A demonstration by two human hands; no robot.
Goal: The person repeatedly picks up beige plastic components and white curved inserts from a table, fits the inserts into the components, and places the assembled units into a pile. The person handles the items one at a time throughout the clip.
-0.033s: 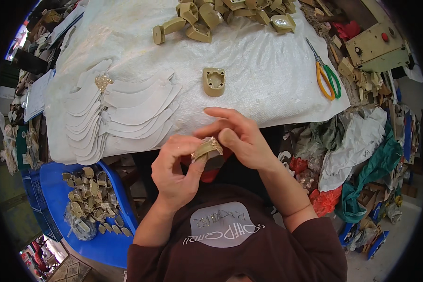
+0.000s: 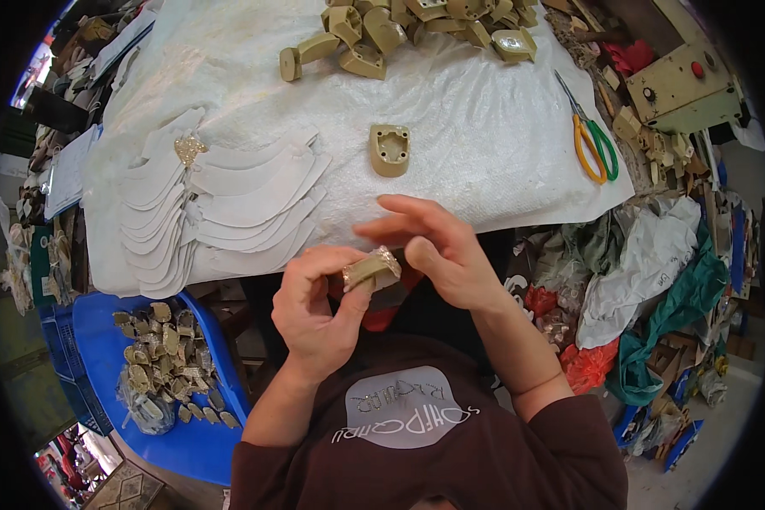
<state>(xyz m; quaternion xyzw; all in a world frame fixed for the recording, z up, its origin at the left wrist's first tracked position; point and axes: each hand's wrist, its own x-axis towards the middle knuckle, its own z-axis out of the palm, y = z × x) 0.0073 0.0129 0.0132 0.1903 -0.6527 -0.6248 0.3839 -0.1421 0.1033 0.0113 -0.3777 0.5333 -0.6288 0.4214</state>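
My left hand pinches a tan block shoe heel between thumb and fingers, in front of the table's near edge. Glittery gold material shows along the rims of this heel. To its right, my right hand is held with thumb and fingers apart and nothing visible in it. A bare tan heel stands on the table beyond my hands, its hollow side with small holes facing up. Left of it lie overlapping white curved pieces, with a glittery gold patch among them.
More tan heels are heaped at the table's far side. Scissors with orange and green handles lie at the right. A blue plastic seat at lower left carries several gold-trimmed heels. Plastic bags crowd the right side.
The heel in my left hand has tilted slightly, showing more of its tan side. My right hand has shifted a little to the right.
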